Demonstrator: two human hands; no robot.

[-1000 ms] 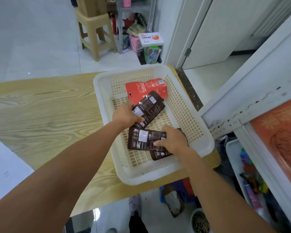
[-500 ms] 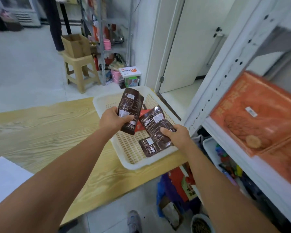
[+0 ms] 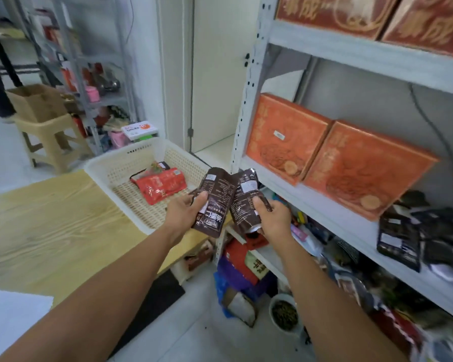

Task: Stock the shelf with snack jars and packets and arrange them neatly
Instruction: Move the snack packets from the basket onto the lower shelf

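My left hand [image 3: 185, 212] grips one dark brown snack packet [image 3: 216, 197], held upright. My right hand [image 3: 275, 218] grips more brown packets [image 3: 246, 194] beside it; their tops touch. Both hands hover between the white plastic basket [image 3: 141, 155] and the grey metal shelf [image 3: 324, 212]. A red packet [image 3: 162, 185] lies in the basket, with another packet partly hidden behind it. Several dark packets [image 3: 424, 233] lie on the middle shelf board at the right.
Two orange boxes [image 3: 332, 155] lean on the middle shelf board; red boxes [image 3: 377, 14] stand on the board above. The basket rests on a wooden table [image 3: 45, 226]. Bags, boxes and a bowl [image 3: 284, 313] clutter the floor below. A beige stool [image 3: 50, 137] stands far left.
Both hands lifted the brown packets out of the basket and carried them right toward the shelf. My view swung up and right, bringing the shelf boards into sight.
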